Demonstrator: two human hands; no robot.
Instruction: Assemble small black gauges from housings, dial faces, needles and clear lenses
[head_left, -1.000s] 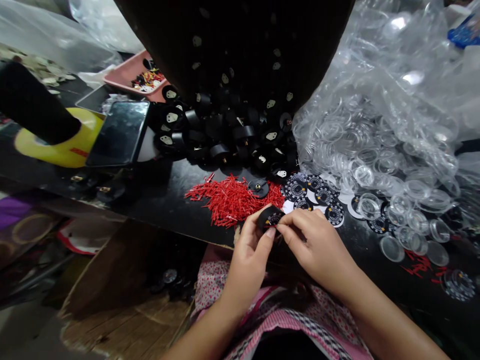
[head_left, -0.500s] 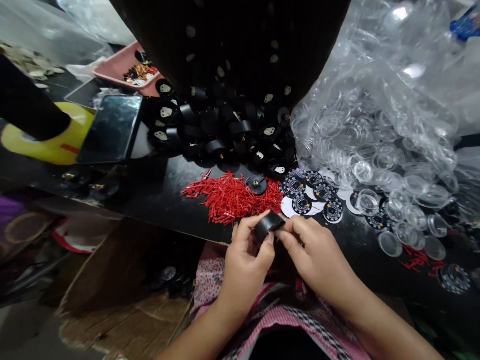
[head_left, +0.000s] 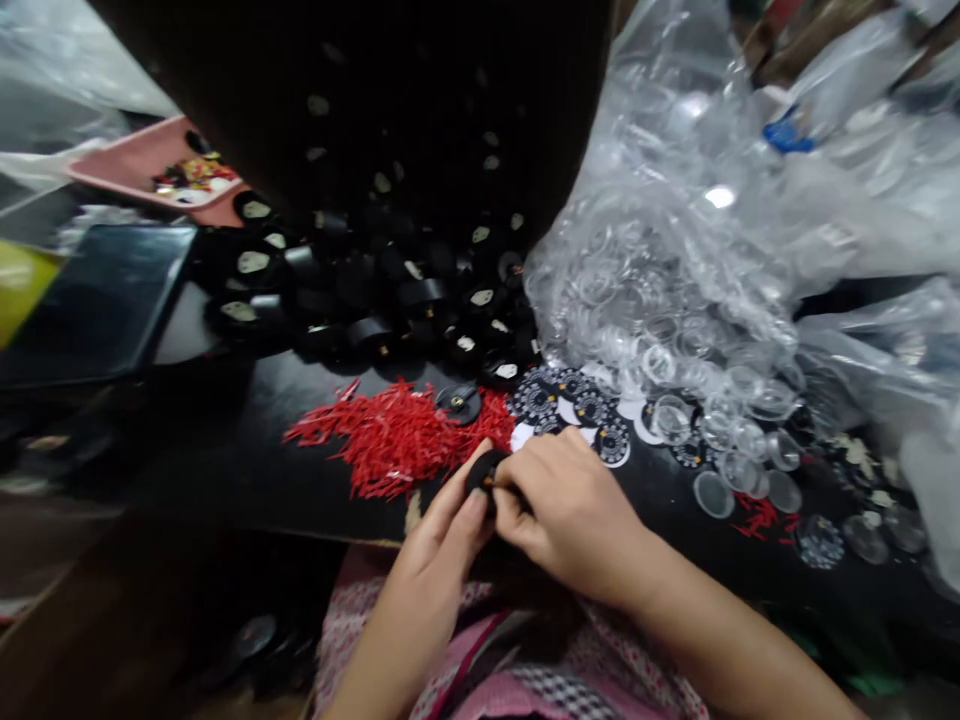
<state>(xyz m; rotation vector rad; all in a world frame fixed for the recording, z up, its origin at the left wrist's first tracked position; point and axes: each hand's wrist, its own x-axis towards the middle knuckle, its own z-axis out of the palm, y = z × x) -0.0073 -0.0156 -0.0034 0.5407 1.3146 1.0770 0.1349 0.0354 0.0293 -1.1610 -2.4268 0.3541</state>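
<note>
Over the table's front edge, my left hand (head_left: 439, 545) grips a black round casing (head_left: 478, 474) between thumb and fingers. A small brass-coloured bit shows at the middle of its face. My right hand (head_left: 574, 510) has its fingertips pinched together on that middle part; they hide whatever else may be between them. Just beyond my hands lies a heap of thin red pointers (head_left: 397, 440), with a similar black casing (head_left: 459, 403) resting face up on it. Black printed dial discs (head_left: 592, 405) overlap white discs right of the heap.
Many black casings (head_left: 367, 330) pile up at the back, some with pale plates. Clear plastic covers (head_left: 656, 362) spill from a clear bag (head_left: 675, 180) on the right. A pink tray (head_left: 124, 160) of small parts and a dark flat-screened device (head_left: 105, 295) stand left.
The view has swung right, so things sit further left. The casing has turned from edge-on to show its face, and my right fingers have moved from its edge to its middle.
</note>
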